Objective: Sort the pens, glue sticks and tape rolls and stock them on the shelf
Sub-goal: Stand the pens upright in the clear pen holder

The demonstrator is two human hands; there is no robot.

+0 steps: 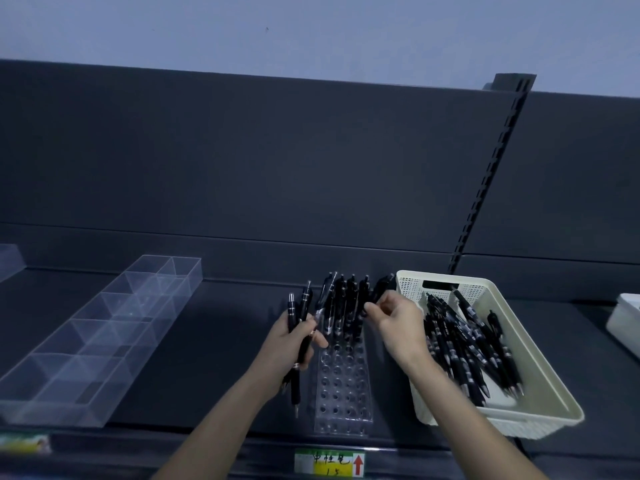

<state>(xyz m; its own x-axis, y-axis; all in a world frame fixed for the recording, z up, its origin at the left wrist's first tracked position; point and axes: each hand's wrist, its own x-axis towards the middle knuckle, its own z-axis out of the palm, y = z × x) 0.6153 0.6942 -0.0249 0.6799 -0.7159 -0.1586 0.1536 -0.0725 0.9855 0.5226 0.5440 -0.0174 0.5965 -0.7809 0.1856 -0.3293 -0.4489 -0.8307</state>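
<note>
A clear pen rack with many round holes lies on the dark shelf. Several black pens stand upright in its far rows. My left hand grips a small bunch of black pens just left of the rack. My right hand is at the standing pens on the rack's far right, its fingers curled and pinching the top of one. A cream perforated basket to the right holds several more black pens.
A long clear divided tray stands empty at the left, with the corner of another clear box beyond it. A white container shows at the right edge. A yellow price label sits on the shelf's front rail.
</note>
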